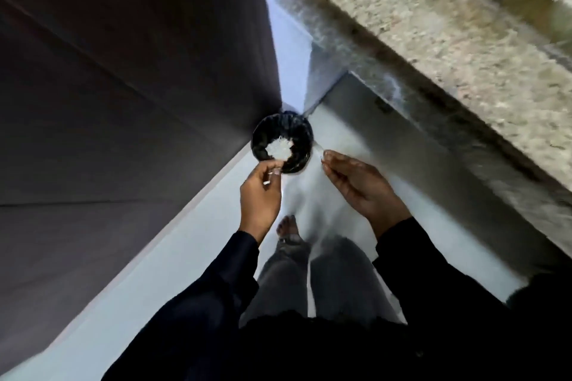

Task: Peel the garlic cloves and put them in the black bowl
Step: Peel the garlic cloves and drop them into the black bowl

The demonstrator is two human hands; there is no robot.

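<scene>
— Where's the black bin [294, 133]?
— On the floor, white scraps inside.
— Hands?
— Left hand [259, 195] beside its rim, fingers curled on something pale — right hand [359, 184] beside it, grip unclear.

A glossy black bin bag [282, 142] holding white scraps [278, 149], a pale white floor [192, 244], a speckled beige-and-brown counter [433, 28], grey trousers [340, 275] and dark navy sleeves [216, 294] are seen.
</scene>
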